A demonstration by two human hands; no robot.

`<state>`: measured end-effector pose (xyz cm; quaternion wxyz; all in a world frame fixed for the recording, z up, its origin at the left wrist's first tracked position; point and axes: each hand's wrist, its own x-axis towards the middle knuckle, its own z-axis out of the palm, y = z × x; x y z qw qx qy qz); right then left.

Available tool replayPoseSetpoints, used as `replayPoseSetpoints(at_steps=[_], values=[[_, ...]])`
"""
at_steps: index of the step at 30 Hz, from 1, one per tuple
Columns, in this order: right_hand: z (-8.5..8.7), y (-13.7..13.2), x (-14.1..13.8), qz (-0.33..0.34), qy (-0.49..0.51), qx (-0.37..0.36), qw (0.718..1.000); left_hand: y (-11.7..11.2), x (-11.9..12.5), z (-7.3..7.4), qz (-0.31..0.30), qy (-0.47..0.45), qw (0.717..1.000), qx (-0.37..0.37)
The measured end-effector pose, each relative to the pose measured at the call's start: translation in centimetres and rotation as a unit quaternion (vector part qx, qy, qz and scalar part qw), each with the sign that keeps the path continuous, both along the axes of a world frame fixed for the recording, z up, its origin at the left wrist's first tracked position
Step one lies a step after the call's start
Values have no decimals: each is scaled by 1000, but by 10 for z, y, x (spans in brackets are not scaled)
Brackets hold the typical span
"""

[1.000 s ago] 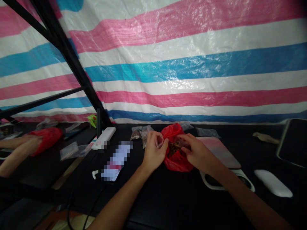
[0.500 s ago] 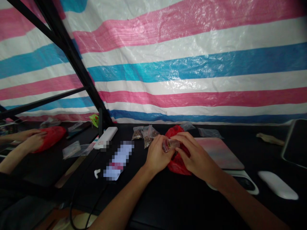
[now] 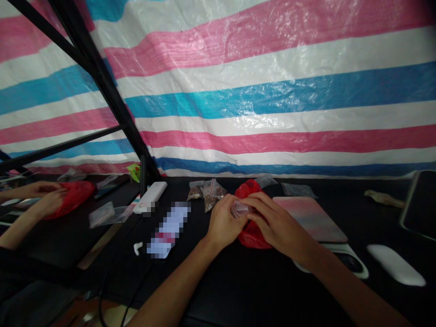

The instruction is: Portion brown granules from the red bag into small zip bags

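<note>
A small clear zip bag [image 3: 240, 209] is held between the thumb and fingers of my left hand [image 3: 223, 220], its mouth tilted toward me. My right hand [image 3: 269, 218] meets it from the right, fingers drawn together against the bag's edge. What sits between those right fingertips is hidden. Under and behind both hands lies a crumpled red plastic bag [image 3: 254, 236]. Just left of it, near the far side of the black table, rest several small zip bags [image 3: 211, 197] filled with brown bits.
A phone-like pixelated item [image 3: 169, 229], a white box-shaped device [image 3: 151, 196] and a white earbud [image 3: 137, 248] lie on the left. To the right are a pinkish flat case [image 3: 311, 220], a white mouse-shaped object [image 3: 395, 265] and a dark screen [image 3: 420, 204]. Another person's hands [image 3: 47, 200] work far left.
My right hand has shifted slightly left, its fingers closing in on the clear bag and covering more of it. My left hand has stayed nearly in place.
</note>
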<state>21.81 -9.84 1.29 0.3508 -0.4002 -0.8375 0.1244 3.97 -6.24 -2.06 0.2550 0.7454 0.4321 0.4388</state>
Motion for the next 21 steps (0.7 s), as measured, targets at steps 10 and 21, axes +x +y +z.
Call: replayPoseSetpoints(at_steps=[10, 21], values=[[3, 10, 18, -133, -21, -1, 991, -6, -7, 12, 106, -103, 982, -121], [3, 2, 24, -12, -73, -115, 991, 5, 0, 16, 27, -268, 921, -281]])
